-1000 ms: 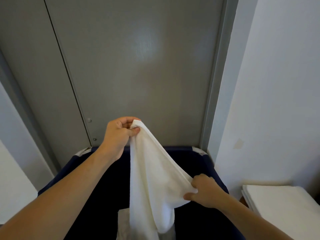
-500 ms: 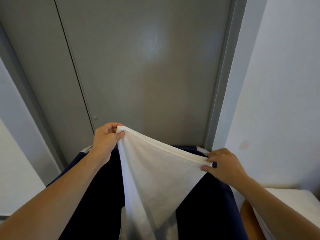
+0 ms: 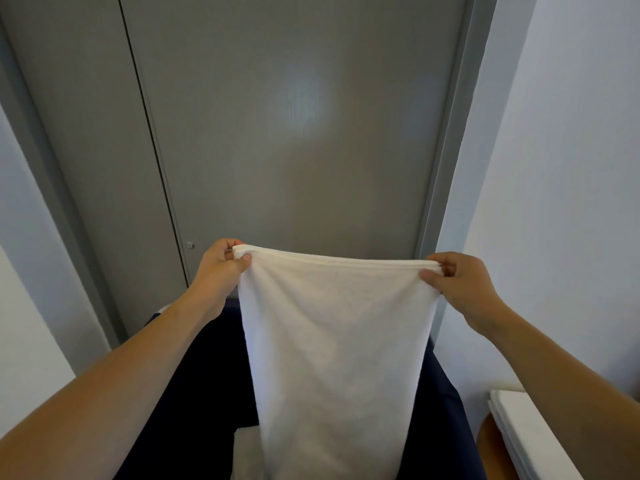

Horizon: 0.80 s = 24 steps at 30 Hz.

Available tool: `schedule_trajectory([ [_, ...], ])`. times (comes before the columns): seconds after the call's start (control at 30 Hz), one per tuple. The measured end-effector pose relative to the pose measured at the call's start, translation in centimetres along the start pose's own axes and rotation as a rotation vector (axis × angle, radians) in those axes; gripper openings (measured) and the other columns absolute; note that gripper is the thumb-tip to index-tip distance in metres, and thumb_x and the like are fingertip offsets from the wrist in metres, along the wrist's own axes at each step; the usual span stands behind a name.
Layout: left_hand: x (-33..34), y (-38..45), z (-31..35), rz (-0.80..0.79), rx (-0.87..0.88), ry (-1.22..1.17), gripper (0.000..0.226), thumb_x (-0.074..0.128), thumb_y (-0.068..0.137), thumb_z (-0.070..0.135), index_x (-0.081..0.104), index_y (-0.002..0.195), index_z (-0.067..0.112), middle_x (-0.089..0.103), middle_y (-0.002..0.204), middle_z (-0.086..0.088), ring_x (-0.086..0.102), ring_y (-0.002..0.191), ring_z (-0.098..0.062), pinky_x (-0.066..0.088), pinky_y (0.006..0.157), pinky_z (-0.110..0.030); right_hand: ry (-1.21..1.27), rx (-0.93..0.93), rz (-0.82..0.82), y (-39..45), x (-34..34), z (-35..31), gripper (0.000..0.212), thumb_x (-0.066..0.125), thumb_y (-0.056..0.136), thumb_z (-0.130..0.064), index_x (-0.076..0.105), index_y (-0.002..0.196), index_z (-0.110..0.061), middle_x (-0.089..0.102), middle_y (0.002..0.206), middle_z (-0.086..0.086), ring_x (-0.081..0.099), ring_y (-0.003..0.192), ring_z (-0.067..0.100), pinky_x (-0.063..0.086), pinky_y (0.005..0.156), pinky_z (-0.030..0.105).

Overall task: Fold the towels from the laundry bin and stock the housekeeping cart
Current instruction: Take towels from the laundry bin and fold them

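Note:
A white towel (image 3: 332,344) hangs flat in front of me, stretched by its top hem. My left hand (image 3: 221,268) pinches the top left corner. My right hand (image 3: 457,282) pinches the top right corner. Below hangs the dark navy laundry bin (image 3: 207,382), with a bit of another white towel (image 3: 246,452) showing inside at the bottom. The held towel hides most of the bin's inside.
A grey double door (image 3: 277,133) stands right behind the bin. A pale wall (image 3: 561,202) runs along the right. A stack of folded white towels (image 3: 519,431) lies on a wooden surface (image 3: 488,441) at the lower right.
My right hand slid along the hem to the far corner and rose level with the left. The bunched towel is now spread wide and hangs flat.

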<state>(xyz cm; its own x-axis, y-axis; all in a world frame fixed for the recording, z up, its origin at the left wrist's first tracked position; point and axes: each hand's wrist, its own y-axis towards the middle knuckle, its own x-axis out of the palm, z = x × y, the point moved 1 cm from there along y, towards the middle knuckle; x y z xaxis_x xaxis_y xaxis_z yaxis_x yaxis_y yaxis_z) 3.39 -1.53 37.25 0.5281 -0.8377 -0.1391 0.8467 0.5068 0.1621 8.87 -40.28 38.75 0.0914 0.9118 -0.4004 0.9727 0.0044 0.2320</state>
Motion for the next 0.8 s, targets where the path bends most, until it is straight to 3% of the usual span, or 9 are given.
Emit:
schedule_trajectory([
  [0.07,0.5,0.1,0.8,0.010,0.036,-0.081,0.012,0.060,0.100,0.010,0.060,0.108,0.019,0.070,0.104,-0.003,0.064,0.093,-0.020,0.052,0.078,-0.040,0.138,0.046,0.052,0.5,-0.4,-0.3,0.011,0.070,0.094,-0.014,0.072,0.097,-0.004,0.069,0.101,0.018,0.065,0.098,0.036,0.056,0.096,0.050],
  [0.17,1.8,-0.6,0.5,-0.065,-0.011,-0.069,0.009,0.061,0.101,0.009,0.066,0.102,0.016,0.073,0.101,-0.008,0.067,0.089,-0.024,0.053,0.074,-0.037,0.184,0.183,0.066,0.8,0.4,1.1,0.017,0.061,0.100,-0.018,0.068,0.099,-0.003,0.067,0.109,0.019,0.063,0.107,0.038,0.053,0.099,0.053],
  [0.23,2.1,-0.8,0.2,-0.095,-0.015,0.046,0.010,0.062,0.099,0.007,0.068,0.098,0.015,0.073,0.097,-0.008,0.068,0.091,-0.027,0.053,0.069,-0.032,0.093,0.207,0.070,0.8,0.7,1.9,0.026,0.062,0.098,-0.021,0.064,0.098,0.005,0.064,0.101,0.024,0.062,0.096,0.035,0.056,0.091,0.054],
  [0.3,1.8,-0.4,1.6,-0.042,0.043,-0.030,0.010,0.063,0.098,0.006,0.069,0.097,0.014,0.073,0.093,-0.005,0.068,0.088,-0.023,0.052,0.067,-0.029,0.142,0.097,0.116,1.7,-0.2,0.8,0.034,0.067,0.091,-0.024,0.061,0.092,0.009,0.057,0.083,0.021,0.055,0.080,0.029,0.051,0.071,0.044],
  [0.43,2.7,0.1,2.9,0.006,0.057,-0.254,0.008,0.062,0.100,0.011,0.067,0.096,0.016,0.073,0.097,-0.008,0.069,0.082,-0.020,0.057,0.074,-0.036,0.341,-0.049,0.228,2.1,-0.9,-2.7,0.020,0.064,0.098,-0.020,0.067,0.095,0.000,0.063,0.087,0.008,0.058,0.075,0.018,0.051,0.067,0.032],
  [0.57,2.5,-0.3,-1.9,-0.070,-0.102,0.019,0.010,0.065,0.096,0.015,0.068,0.090,0.009,0.071,0.099,-0.021,0.065,0.087,-0.030,0.051,0.075,-0.042,0.109,0.141,0.120,0.4,2.1,1.9,0.036,0.066,0.096,-0.017,0.055,0.063,-0.007,0.052,0.066,0.005,0.049,0.071,0.026,0.042,0.063,0.033],
  [0.63,1.6,-0.1,-1.7,-0.076,-0.086,0.048,0.011,0.065,0.097,0.013,0.067,0.089,0.006,0.069,0.088,-0.017,0.063,0.081,-0.027,0.050,0.071,-0.040,0.128,0.139,0.165,0.6,1.4,1.7,0.022,0.067,0.096,-0.015,0.068,0.077,-0.003,0.060,0.078,0.011,0.055,0.079,0.032,0.049,0.073,0.039],
  [0.7,1.2,0.3,-0.1,-0.043,-0.046,0.015,0.012,0.065,0.098,0.014,0.068,0.094,0.004,0.069,0.090,-0.017,0.062,0.082,-0.025,0.048,0.071,-0.038,0.144,0.090,0.237,1.4,0.6,-0.1,0.028,0.064,0.098,-0.017,0.067,0.093,0.010,0.061,0.090,0.021,0.055,0.085,0.038,0.051,0.083,0.044],
  [0.8,0.9,1.4,3.1,-0.040,0.033,-0.031,0.010,0.065,0.098,0.015,0.070,0.093,0.008,0.071,0.097,-0.015,0.062,0.086,-0.024,0.046,0.075,-0.038,0.120,0.026,0.245,2.3,0.1,-2.1,0.031,0.062,0.099,-0.021,0.066,0.096,0.010,0.062,0.095,0.019,0.056,0.087,0.030,0.050,0.081,0.041],
])
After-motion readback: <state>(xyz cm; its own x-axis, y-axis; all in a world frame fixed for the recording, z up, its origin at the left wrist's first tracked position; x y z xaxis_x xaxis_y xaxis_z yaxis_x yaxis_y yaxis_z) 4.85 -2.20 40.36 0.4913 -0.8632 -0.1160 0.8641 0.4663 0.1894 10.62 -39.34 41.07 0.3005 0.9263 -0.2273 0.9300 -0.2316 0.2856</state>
